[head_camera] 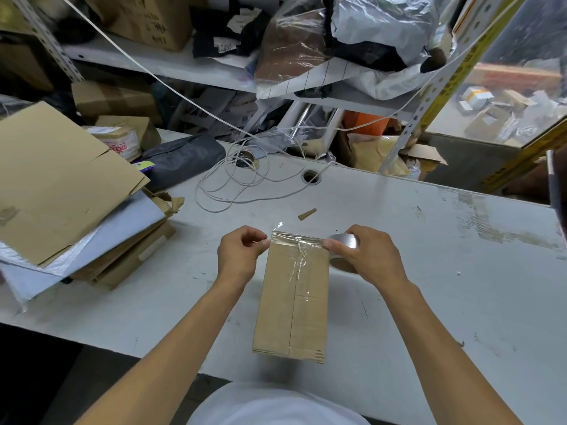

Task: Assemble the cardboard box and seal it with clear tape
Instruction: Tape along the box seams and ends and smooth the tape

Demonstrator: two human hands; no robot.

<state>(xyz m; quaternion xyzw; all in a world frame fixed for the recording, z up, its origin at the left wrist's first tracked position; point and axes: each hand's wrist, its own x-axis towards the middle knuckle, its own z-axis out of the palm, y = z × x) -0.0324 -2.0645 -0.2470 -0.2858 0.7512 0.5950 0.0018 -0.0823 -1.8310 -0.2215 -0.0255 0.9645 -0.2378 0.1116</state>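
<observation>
In front of me a narrow brown cardboard box (293, 297) lies closed on the table, glossy clear tape (296, 240) across its far edge, the roll (345, 251) just beside it.

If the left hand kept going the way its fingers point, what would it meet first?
Likely the clear tape it pinches, stretched over the far edge of the cardboard box; beyond it, the right hand holding the tape roll.

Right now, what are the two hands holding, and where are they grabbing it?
The right hand grips the tape roll around its rim. The left hand pinches the tape's free end at the cardboard box's far left corner.
</observation>
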